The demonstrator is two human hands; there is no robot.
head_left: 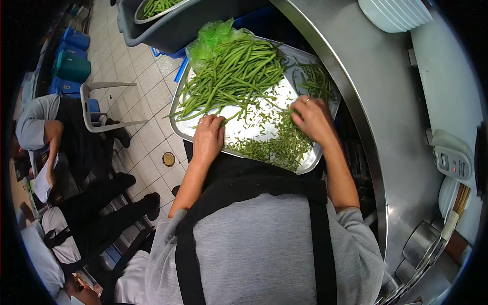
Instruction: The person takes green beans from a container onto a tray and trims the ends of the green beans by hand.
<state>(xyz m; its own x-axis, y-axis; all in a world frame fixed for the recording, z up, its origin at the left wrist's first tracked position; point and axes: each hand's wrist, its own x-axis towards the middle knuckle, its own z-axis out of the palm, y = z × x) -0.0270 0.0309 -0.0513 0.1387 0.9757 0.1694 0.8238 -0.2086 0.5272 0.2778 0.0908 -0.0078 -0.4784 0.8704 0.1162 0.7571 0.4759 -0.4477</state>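
A big heap of green beans lies on a metal tray in front of me. My left hand is at the tray's near left side, its fingers curled together around what looks like a green bean by the heap's lower edge. To the right, my right hand is closed in a pinch above the scattered trimmings; whatever lies between its fingertips is hidden. Cut bean ends cover the tray's near right part. A smaller batch of beans sits beyond my right hand. Green plastic bag bunches up behind the heap.
A grey bin holding a pan of beans stands beyond the tray. The steel counter's edge curves along my right, with stacked white bowls on it. At left are a plastic chair and other people, one seated.
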